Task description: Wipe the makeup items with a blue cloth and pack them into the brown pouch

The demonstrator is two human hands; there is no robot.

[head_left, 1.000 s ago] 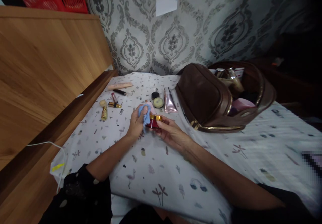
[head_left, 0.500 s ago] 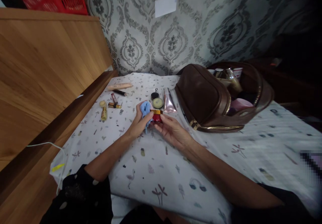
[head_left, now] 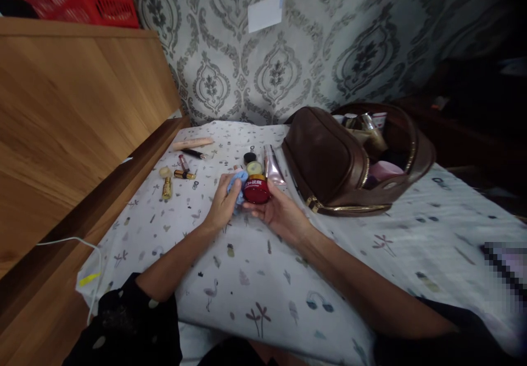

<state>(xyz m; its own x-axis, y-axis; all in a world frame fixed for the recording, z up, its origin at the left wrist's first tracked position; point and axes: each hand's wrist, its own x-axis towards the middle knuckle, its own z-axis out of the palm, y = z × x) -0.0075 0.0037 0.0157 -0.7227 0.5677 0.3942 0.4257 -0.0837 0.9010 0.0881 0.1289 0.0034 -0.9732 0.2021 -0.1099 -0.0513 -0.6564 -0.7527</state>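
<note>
My left hand (head_left: 223, 208) is closed on a small blue cloth (head_left: 236, 186) and presses it against the side of a red jar (head_left: 257, 191). That jar has a gold band and is tipped so its red base faces me. My right hand (head_left: 281, 213) grips the jar from below and the right, fingers wrapped round it. Both hands hover just above a patterned white sheet (head_left: 255, 267), close to a group of small cosmetics.
An open brown toiletry bag (head_left: 329, 160) with bottles inside lies to the right. Behind my hands lie a pink tube (head_left: 272, 164), a round yellow tin (head_left: 254, 167), lipsticks (head_left: 184, 174) and a beige tube (head_left: 192, 144). A wooden board (head_left: 74, 130) flanks the left.
The red jar has been turned in my right hand, from gold band up to base facing me. The blue cloth stayed against its left side. Both hands drifted slightly.
</note>
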